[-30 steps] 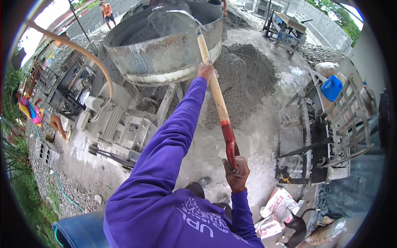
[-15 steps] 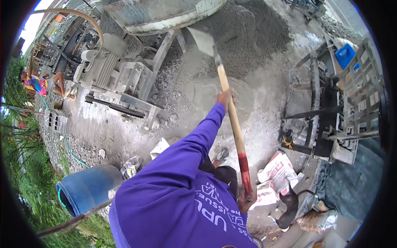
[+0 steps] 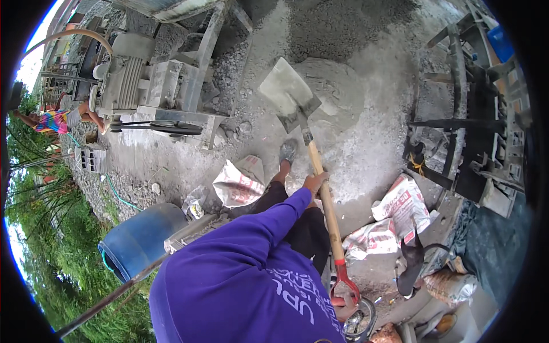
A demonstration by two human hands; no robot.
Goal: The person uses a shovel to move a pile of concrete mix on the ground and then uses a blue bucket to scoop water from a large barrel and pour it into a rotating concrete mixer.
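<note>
right hand (image 3: 343,306): lower centre of frame, fingers clamped on red grip of the shovel (image 3: 320,188).
left hand (image 3: 314,184): fingers wrapped round wooden shaft, mid-frame.
change: blade was up near the mixer (image 3: 154,80); now lowered to the grey cement pile (image 3: 337,97), upper centre.
packages: white-and-red torn sacks (image 3: 394,220) right of shaft, one crumpled at left.
blue barrel (image 3: 137,240): lower left.
room: bare concrete between mixer and metal frame (image 3: 469,114).

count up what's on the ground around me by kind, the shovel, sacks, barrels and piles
Shovel, held by left hand and right hand: 1
Empty printed sacks: 3
Blue barrel: 1
Grey heaps: 2
Total: 7
</note>
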